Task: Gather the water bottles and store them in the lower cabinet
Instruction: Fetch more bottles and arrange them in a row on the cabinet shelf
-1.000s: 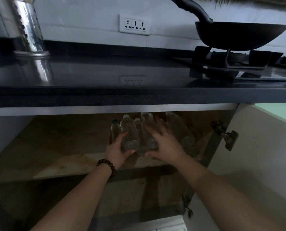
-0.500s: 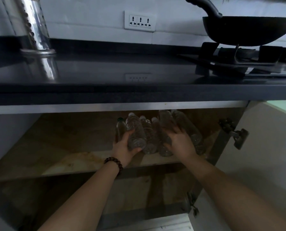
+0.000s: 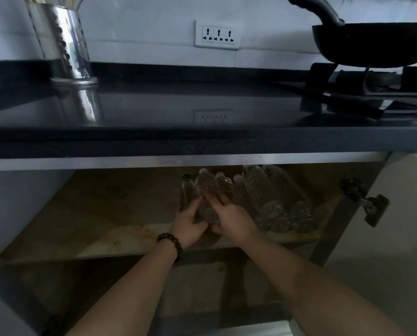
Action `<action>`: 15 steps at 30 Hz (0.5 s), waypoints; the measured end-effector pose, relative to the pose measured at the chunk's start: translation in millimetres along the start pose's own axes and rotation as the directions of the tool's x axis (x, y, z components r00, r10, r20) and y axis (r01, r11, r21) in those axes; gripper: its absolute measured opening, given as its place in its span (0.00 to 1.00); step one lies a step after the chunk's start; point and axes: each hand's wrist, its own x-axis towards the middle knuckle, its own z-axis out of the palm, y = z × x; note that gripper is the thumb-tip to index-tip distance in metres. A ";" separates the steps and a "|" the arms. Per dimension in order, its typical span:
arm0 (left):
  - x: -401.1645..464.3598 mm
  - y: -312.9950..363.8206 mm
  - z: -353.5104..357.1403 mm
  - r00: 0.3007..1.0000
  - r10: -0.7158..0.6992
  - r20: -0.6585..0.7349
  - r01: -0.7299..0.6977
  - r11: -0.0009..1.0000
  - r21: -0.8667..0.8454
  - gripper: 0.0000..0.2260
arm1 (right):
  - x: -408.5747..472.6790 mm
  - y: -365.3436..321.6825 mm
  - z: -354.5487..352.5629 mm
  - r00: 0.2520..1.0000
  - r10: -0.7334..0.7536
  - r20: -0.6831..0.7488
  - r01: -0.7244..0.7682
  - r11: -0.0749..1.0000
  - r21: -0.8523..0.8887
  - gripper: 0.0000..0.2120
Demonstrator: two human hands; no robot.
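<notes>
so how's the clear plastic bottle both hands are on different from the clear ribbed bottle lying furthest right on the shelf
The clear plastic bottle under the hands is gripped by the left hand and right hand; the clear ribbed bottle furthest right lies untouched. The held one sits near the row's left end, with one green-capped bottle beyond it; the ribbed one ends the row on the right. Both lie on the wooden shelf, caps pointing to the back.

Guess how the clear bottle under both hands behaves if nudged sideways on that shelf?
The clear bottle lies on its side, so it probably rolls. Neighbouring bottles to its right should stop it; leftward the shelf is open. Clear ribbed plastic likely dents slightly under the left hand and right hand.
</notes>
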 end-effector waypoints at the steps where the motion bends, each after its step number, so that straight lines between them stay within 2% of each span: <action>1: -0.7 -0.9 2.3 0.999 0.032 -0.006 -0.032 0.998 0.053 0.33 | -1.0 -1.0 1.9 1.000 0.017 -0.023 -0.017 1.000 0.000 0.44; 2: -1.1 -2.6 5.2 0.998 0.049 -0.027 -0.047 0.995 0.084 0.35 | -2.1 -1.5 3.6 0.998 0.045 -0.041 -0.045 0.999 -0.002 0.44; 6: 3.0 -9.5 15.9 0.992 0.017 -0.122 -0.017 1.000 0.001 0.38 | -11.7 3.1 1.3 0.987 0.116 -0.114 -0.120 0.993 -0.022 0.42; 9: 12.5 -9.7 18.4 0.993 -0.012 -0.119 0.020 0.997 0.071 0.32 | -21.1 9.6 -6.0 0.981 0.125 -0.150 -0.135 0.989 -0.057 0.41; 13: 24.9 -13.7 13.9 0.998 -0.031 -0.051 0.037 0.990 0.134 0.29 | -34.4 24.3 -17.2 0.964 0.164 -0.209 -0.212 0.949 -0.233 0.37; 15: 25.3 -12.9 10.5 0.998 -0.059 -0.003 0.059 0.990 0.125 0.30 | -36.9 31.8 -17.3 0.968 0.120 -0.221 -0.198 0.907 -0.372 0.34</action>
